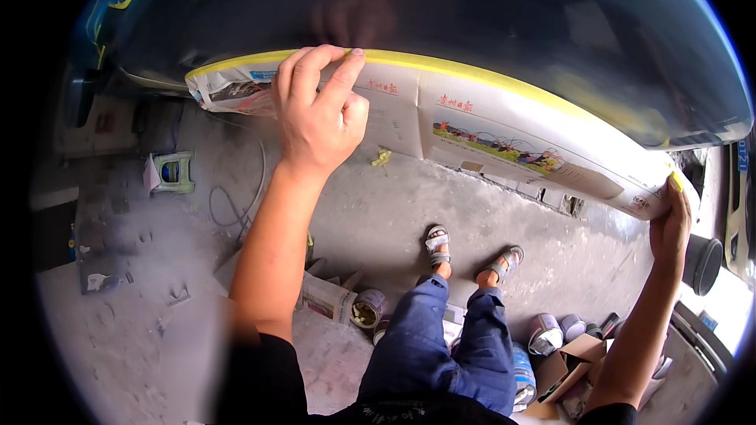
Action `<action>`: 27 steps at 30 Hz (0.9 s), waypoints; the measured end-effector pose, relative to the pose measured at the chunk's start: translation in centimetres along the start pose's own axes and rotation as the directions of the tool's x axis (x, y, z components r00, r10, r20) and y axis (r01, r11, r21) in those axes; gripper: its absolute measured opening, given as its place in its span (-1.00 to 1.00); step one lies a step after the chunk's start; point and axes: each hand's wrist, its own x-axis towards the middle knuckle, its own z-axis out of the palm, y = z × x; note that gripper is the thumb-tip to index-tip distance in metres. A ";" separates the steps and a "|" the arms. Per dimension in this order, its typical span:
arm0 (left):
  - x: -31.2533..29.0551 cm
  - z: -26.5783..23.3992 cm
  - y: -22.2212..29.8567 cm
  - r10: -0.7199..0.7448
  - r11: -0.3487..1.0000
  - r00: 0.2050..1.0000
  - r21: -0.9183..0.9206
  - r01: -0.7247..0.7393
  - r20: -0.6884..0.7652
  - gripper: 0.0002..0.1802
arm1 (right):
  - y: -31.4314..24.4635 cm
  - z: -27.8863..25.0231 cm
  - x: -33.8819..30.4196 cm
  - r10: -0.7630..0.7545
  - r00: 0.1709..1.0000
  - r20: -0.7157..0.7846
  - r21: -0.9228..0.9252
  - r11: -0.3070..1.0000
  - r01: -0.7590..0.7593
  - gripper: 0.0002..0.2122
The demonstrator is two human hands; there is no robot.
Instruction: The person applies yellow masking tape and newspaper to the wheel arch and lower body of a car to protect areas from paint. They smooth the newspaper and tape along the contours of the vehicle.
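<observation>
A long sheet of newspaper [512, 138] hangs along the lower edge of a dark, glossy vehicle panel [441, 8]. Yellow masking tape [472, 72] runs along the newspaper's upper edge, against the panel. Toward the left end, my left hand [321, 102] presses its fingertips on the tape, fingers bent and apart, thumb tucked in. Its reflection shows in the panel above. At the far right end my right hand [672, 224] pinches the newspaper's edge beside the tape; part of its fingers is hidden behind the sheet.
A small pale-green stool [173, 171] and a hose [236, 212] are on the concrete floor [378, 205] at left. Several paint cans [545, 334] and an open cardboard box [567, 366] lie near my legs. A black round container [701, 265] is at right.
</observation>
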 end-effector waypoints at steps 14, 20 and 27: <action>0.8 1.7 3.2 -0.008 1.000 1.000 0.006 0.008 0.018 -0.49 | 2.5 1.0 0.0 0.058 0.996 0.062 -0.032 0.998 -0.056 -0.62; 1.1 2.0 4.5 0.029 0.999 0.999 0.032 -0.030 0.040 -0.50 | 3.0 2.0 0.4 0.074 0.994 0.082 -0.043 0.997 -0.071 -0.65; 1.9 2.7 7.1 0.102 0.995 0.992 0.009 -0.103 0.076 -0.45 | 3.4 3.1 0.3 0.047 0.996 0.079 0.027 0.998 -0.050 -0.72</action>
